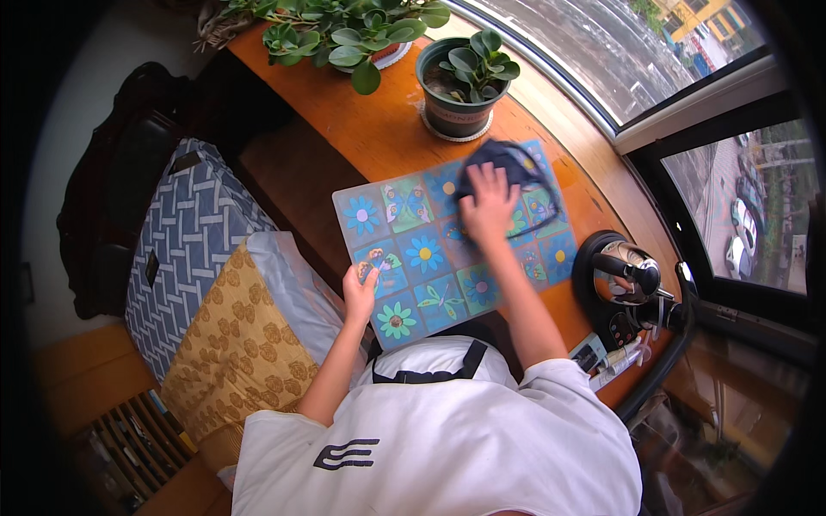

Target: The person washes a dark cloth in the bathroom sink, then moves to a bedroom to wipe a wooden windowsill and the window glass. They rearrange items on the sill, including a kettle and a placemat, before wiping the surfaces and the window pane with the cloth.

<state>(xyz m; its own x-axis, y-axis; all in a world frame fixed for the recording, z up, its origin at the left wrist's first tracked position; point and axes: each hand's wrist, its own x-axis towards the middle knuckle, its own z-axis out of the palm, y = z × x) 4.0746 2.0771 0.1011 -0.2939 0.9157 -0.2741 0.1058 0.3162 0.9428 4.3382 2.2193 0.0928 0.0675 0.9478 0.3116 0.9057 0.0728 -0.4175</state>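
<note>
My left hand (360, 290) pinches the left edge of a rectangular placemat (413, 284), with the thumb on top. Squares of flowers and butterflies on blue and green cover the mat, which lies tilted across the desk's front edge. My right hand (492, 203) rests flat, fingers spread, on a dark navy fabric item (493, 155) with a black looped strap or cord. That item sits on the mat's far right part and is slightly blurred. Whether it is a small bag or something else, I cannot tell.
Behind the mat stands a green potted plant (461, 97) on a white saucer, beside a leafy plant (348, 39). An electric kettle (623, 271) is on its base at right, near tubes (616, 364). A cloth-covered piece (239, 322) stands left. The window (645, 58) borders the wooden desk (381, 142).
</note>
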